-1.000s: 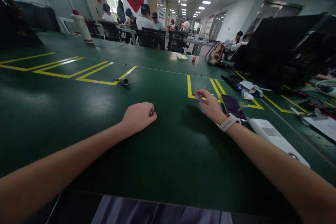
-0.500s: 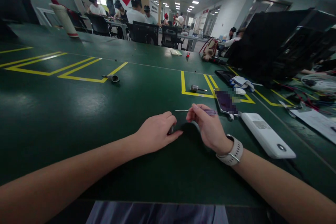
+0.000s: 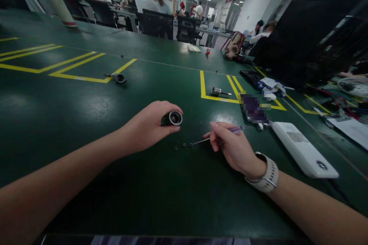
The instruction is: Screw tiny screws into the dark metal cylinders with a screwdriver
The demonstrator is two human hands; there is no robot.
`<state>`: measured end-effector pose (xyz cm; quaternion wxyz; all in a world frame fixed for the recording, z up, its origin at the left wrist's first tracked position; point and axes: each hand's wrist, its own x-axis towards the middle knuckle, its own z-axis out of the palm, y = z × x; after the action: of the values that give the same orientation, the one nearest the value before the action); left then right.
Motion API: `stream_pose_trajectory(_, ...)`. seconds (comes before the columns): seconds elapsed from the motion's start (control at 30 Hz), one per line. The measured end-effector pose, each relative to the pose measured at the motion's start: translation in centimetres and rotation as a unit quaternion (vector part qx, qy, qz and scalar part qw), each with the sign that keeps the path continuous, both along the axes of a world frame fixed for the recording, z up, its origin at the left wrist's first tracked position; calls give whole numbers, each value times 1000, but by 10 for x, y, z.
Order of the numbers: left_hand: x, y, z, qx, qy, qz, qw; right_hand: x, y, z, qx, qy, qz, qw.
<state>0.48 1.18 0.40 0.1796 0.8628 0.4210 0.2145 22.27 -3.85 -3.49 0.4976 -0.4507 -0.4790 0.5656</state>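
Between the thumb and fingers of my left hand (image 3: 152,126) is a dark metal cylinder (image 3: 174,118), its round open end facing me. My right hand (image 3: 230,143) grips a thin screwdriver (image 3: 236,129) with a purplish handle. The screwdriver's tip touches, or nearly touches, a small ring (image 3: 191,144) on the green table (image 3: 143,206). Two more small rings (image 3: 184,144) lie to its left. Farther off, a metal part with a shaft (image 3: 220,92) rests inside yellow tape, and a similar part with a cup-shaped end (image 3: 118,78) lies at the left.
Right of my right hand are a phone (image 3: 254,109) and a white power bank (image 3: 301,149). Beyond them lie a cloth (image 3: 271,85), a clipboard (image 3: 350,128) and cables. A tall pale bottle (image 3: 59,4) stands far left. Several people sit in the background.
My left hand has moved left and up, turning the cylinder's open end into view. Three small rings now show on the table. The screwdriver tip has dropped to one of them.
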Motion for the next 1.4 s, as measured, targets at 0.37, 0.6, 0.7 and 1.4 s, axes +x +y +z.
stream_pose_trajectory(0.37, 7, -11, -6, -195, -198, 41, 960, 1, -18, 10, 142, -256, -8, 956)
stream_pose_trajectory(0.6, 14, -19, -1, -326, -265, 111, 901, 0, -24, 1, 226, -146, -40, 962)
stream_pose_trajectory(0.7, 16, -22, -1, -338, -266, 120, 895, -2, -30, 1, 270, -133, -24, 953)
stream_pose_trajectory(1.4, 26, -33, -1, -310, -264, 118, 906, -10, -33, 13, 327, -290, 29, 899)
